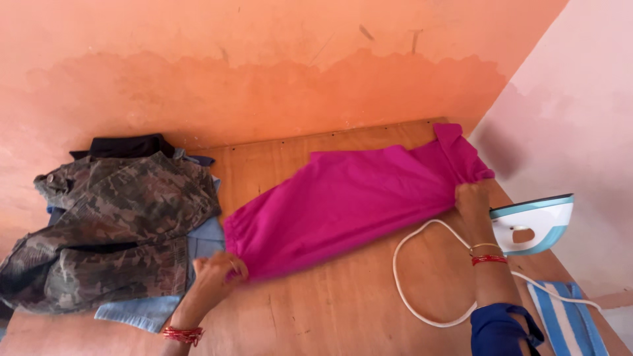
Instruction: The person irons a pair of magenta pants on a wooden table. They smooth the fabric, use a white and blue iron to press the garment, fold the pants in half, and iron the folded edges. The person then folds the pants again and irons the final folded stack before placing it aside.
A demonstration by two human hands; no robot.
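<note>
Fingers (231, 267) of the left hand (214, 277) closed, pinching the gathered near-left end of the magenta cotton garment (349, 204); right hand (471, 198) likewise clenched on the bunched far-right end by the collar-like flap. Stretched flat between both grips, lying diagonally across the bare wooden table (330, 310). Just left: camouflage-print jacket (112, 224) heaped on pale blue folded cloth (151, 310) (dark fabric behind). Near the right wrist: white-and-teal electric iron (534, 224), white cord (422, 277) looping, striped blue-and-white cloth (567, 323). Best handled with even tension at both ends, smoothing wrinkles, well clear of the iron.
</note>
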